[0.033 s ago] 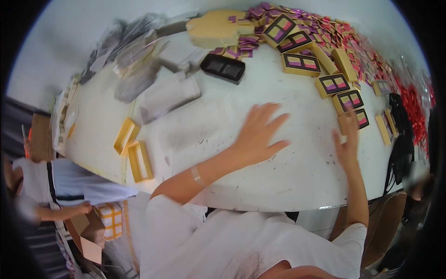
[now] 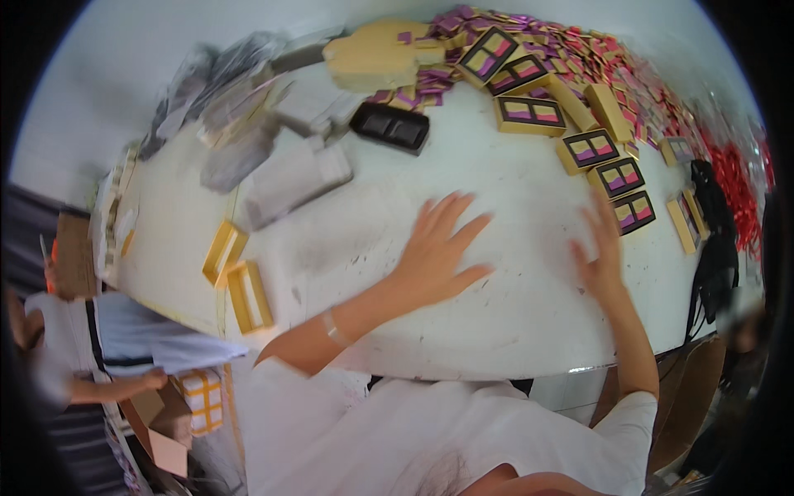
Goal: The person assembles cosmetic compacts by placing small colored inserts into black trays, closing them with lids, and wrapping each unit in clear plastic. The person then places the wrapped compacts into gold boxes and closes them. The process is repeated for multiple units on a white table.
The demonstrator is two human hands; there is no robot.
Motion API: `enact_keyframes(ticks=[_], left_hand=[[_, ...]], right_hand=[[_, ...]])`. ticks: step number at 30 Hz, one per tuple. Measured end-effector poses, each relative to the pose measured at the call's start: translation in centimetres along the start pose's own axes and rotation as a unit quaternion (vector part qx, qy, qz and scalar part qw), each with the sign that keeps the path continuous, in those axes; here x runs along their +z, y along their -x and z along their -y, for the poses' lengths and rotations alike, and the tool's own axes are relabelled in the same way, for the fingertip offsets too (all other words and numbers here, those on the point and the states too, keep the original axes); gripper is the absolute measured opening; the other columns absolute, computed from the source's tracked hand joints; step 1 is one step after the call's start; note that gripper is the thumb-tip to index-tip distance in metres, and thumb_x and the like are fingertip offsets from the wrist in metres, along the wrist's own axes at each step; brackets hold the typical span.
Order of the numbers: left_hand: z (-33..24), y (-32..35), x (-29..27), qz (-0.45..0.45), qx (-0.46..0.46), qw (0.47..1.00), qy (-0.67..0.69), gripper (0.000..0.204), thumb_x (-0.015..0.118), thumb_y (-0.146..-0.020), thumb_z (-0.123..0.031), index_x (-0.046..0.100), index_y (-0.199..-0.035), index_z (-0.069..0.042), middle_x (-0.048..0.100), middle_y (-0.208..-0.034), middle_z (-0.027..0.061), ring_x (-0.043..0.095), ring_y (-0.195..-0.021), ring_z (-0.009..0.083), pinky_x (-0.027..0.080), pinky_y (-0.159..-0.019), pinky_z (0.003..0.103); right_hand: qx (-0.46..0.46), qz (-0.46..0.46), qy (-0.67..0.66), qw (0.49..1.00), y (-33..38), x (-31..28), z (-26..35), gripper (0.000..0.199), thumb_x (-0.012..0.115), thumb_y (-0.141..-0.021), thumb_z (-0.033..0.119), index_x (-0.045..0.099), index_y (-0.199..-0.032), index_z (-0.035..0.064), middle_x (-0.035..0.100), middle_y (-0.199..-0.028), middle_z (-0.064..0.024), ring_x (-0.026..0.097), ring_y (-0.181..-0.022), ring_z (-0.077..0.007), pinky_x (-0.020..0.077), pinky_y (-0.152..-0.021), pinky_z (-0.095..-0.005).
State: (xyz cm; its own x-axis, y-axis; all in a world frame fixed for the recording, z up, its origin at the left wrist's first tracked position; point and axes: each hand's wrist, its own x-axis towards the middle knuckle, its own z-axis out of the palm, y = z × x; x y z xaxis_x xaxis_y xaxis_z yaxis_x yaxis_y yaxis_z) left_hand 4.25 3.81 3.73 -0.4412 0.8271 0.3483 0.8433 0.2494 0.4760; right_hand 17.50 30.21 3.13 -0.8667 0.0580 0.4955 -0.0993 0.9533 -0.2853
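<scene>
My left hand (image 2: 438, 252) hovers over the middle of the white table (image 2: 463, 331) with its fingers spread and nothing in it. To the right, my right hand (image 2: 600, 255) is also bare, thumb and fingers apart and a little blurred. It is just left of a gold box (image 2: 634, 213) with a black tray holding purple, gold and pink squares. Two similar boxes, one (image 2: 619, 178) behind the other (image 2: 588, 151), continue the row toward the back. Beyond my left hand lies a black two-section plastic tray (image 2: 389, 127).
A heap of small foil-wrapped squares (image 2: 571, 54) lines the back right, next to more filled boxes (image 2: 530, 114). Stacked clear trays (image 2: 299, 182) and two open gold boxes (image 2: 249, 296) lie left. Red shredded filler (image 2: 734, 194) is far right. Another person's hand (image 2: 155, 379) shows lower left.
My right hand has shifted left, away from the nearest filled box, which now shows more fully. My left hand has moved slightly left and nearer. Both remain open.
</scene>
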Motion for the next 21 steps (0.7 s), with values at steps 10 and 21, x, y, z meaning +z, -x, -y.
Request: enact_keyframes(ticks=[10, 21], left_hand=[[0.4, 6.3, -1.4, 0.129, -0.046, 0.99, 0.01, 0.04, 0.068, -0.078, -0.028, 0.057, -0.113, -0.013, 0.04, -0.136, 0.0133, 0.034, -0.128, 0.0318, 0.022, -0.106, 0.054], [-0.1, 6.3, -0.8, 0.155, -0.082, 0.983, -0.047, 0.028, 0.061, -0.081, -0.029, 0.06, -0.105, -0.015, 0.042, -0.133, 0.0109, 0.033, -0.129, 0.0295, 0.021, -0.108, 0.053]], right_hand=[[-0.079, 0.109, -0.213, 0.968, -0.8, 3.6, 4.6, 0.045, 0.07, -0.073, 0.01, 0.055, -0.115, 0.0036, 0.048, -0.125, -0.0197, 0.047, -0.116, -0.0371, 0.0384, -0.098, -0.0489], [-0.001, -0.351, -0.499, 0.793, -16.7, -10.1, 1.2, 0.057, 0.045, -0.089, 0.044, 0.042, -0.131, 0.0057, 0.039, -0.135, -0.0226, 0.036, -0.124, -0.0416, 0.0278, -0.099, -0.0625]])
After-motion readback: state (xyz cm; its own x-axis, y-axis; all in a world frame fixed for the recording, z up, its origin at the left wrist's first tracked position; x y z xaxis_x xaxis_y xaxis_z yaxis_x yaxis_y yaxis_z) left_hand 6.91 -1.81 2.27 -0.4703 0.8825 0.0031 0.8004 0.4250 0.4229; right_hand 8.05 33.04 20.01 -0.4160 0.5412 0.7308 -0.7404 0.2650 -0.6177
